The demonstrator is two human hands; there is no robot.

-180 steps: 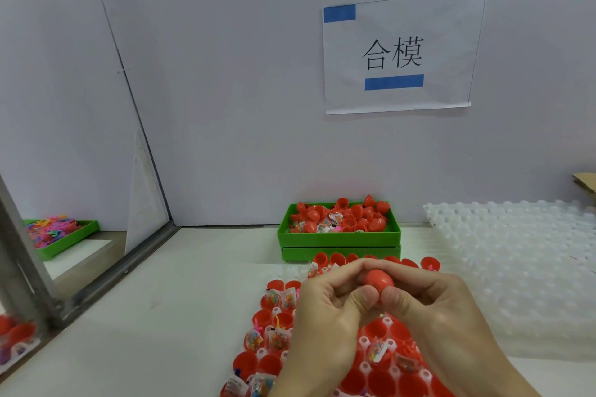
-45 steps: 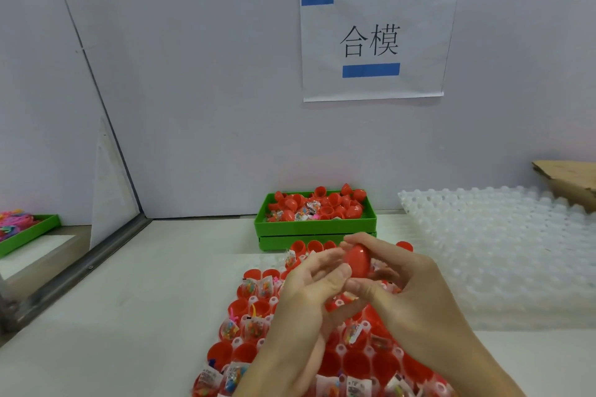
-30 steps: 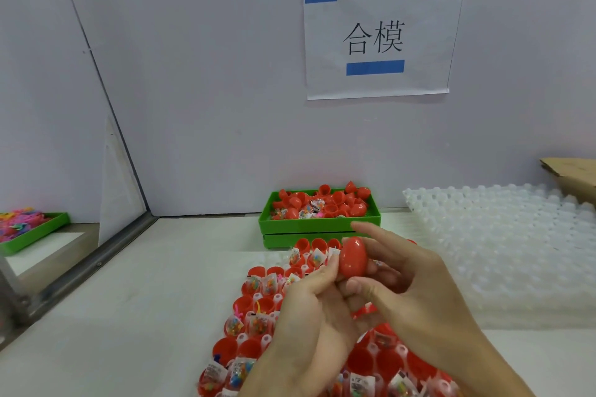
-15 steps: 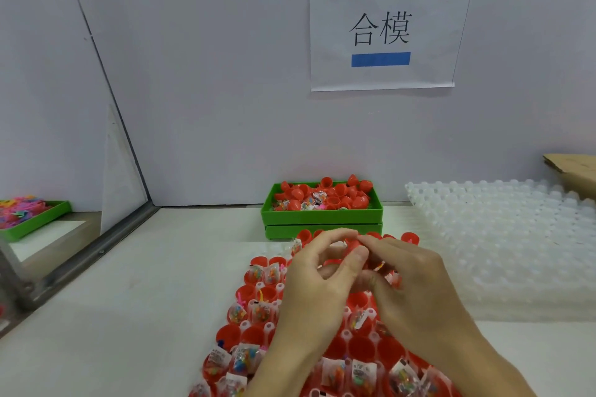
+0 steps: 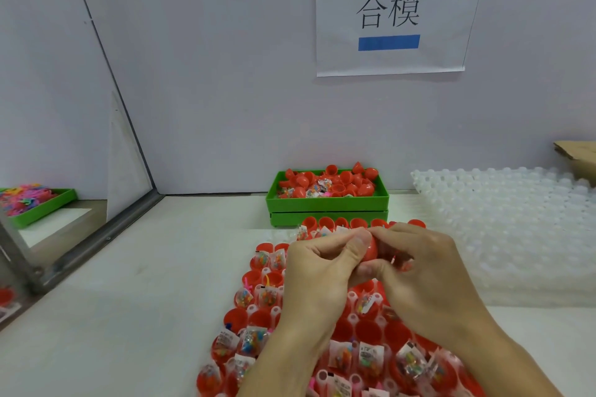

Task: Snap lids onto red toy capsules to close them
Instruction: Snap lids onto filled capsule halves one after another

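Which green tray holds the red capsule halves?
The green tray against the back wall, beyond both hands; the far-left green tray holds multicoloured pieces instead.

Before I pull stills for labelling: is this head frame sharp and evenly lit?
Head view: light soft and even, no glare; sign crisp; both hands and red capsule slightly blurred; bottom tray toy packets smeared; wall edges bowed by the wide lens.

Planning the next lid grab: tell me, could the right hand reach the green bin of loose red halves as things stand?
Probably yes, once freed. The right hand and left hand both pinch a red capsule, and only open capsule cups lie between them and the green bin.
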